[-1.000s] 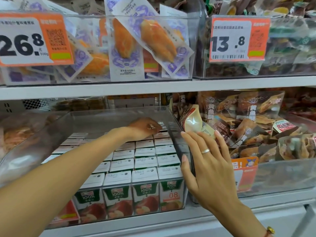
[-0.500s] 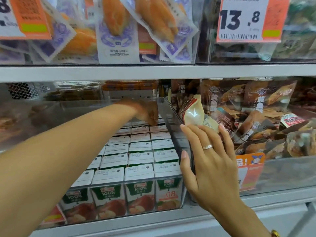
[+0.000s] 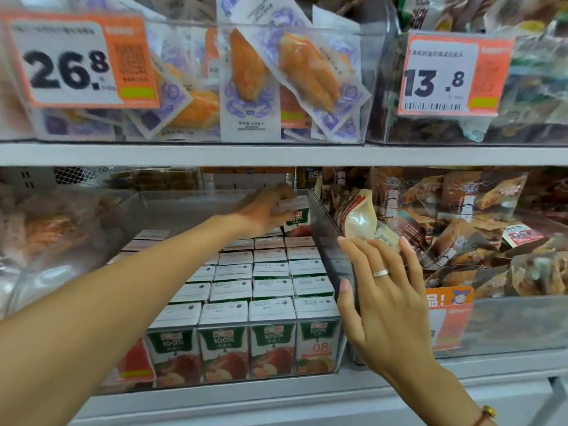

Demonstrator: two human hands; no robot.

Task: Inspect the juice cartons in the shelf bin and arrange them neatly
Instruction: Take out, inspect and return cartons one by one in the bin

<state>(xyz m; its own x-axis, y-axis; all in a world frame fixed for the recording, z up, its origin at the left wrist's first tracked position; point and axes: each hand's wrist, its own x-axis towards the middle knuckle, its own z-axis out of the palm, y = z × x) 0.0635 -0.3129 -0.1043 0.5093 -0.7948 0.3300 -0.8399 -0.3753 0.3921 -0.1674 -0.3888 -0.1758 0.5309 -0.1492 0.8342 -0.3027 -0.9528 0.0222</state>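
Store shelving fills the view, and on the lower shelf (image 3: 276, 392) sits a clear plastic bin (image 3: 329, 232) packed with juice cartons (image 3: 270, 287) standing upright in tidy rows, their white tops in a grid and the green "100%" fronts showing through the front wall. One carton (image 3: 296, 215) at the rear right corner is raised above its neighbours, its top edge and green label visible. The left hand (image 3: 264, 209), reaching deep over the rows, has its fingers curled round that carton's top and holds it up near the back wall. The right hand (image 3: 384, 299) lies flat with fingers straight and slightly spread against the outside of the bin's right wall, a ring on one finger; it seems to steady the bin.

The step in hand looks like inspection: a single back-row carton lifted out to be checked. Whether it belongs to a gap in the last row cannot be told, since the hand covers that spot. The next move probably calls for turning the carton to read its face, then lowering it straight into its slot, square with the row, without tipping the neighbours.

Just right of the bin lies a heap of brown snack packets (image 3: 461, 229), a pale pouch (image 3: 359, 216) nearest. Above, orange price tags (image 3: 80, 59) front bins of crab-stick packs (image 3: 276, 78).
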